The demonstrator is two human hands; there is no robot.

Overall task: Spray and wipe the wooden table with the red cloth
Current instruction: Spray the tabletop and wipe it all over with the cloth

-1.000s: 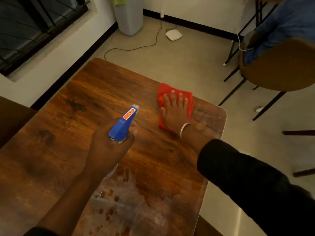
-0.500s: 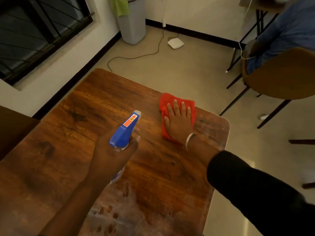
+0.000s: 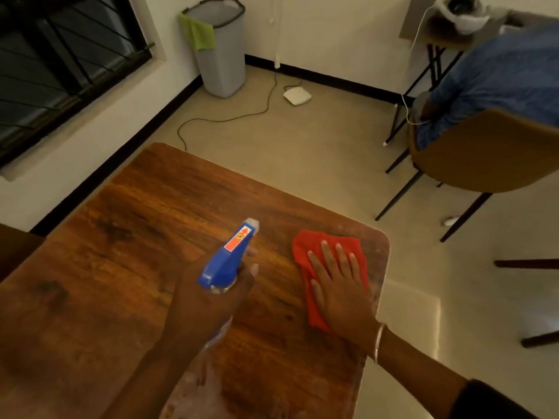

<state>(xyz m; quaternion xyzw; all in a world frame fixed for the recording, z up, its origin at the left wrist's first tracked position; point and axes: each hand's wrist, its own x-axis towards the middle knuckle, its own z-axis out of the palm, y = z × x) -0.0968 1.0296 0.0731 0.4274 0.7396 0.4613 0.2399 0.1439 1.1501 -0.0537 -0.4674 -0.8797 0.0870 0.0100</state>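
The red cloth (image 3: 328, 267) lies flat on the wooden table (image 3: 145, 237), tucked into the far right corner, and the right hand (image 3: 340, 293) is pressed on top of it, palm down, fingers spread and pointing away from the person. The cloth's long axis runs from near to far, roughly along the table's right edge, which sits just beside it. To its left, close by but apart, the left hand (image 3: 211, 303) is wrapped around a blue spray bottle (image 3: 227, 258), nozzle aimed at the far end of the table. A pale wet patch (image 3: 205, 385) shows on the near part of the table, by the left forearm. So the right hand is the one to wipe, and the open stretch of wood lies to its left. Nothing else sits on the table; only the bottle hand stands in the path of a leftward sweep.
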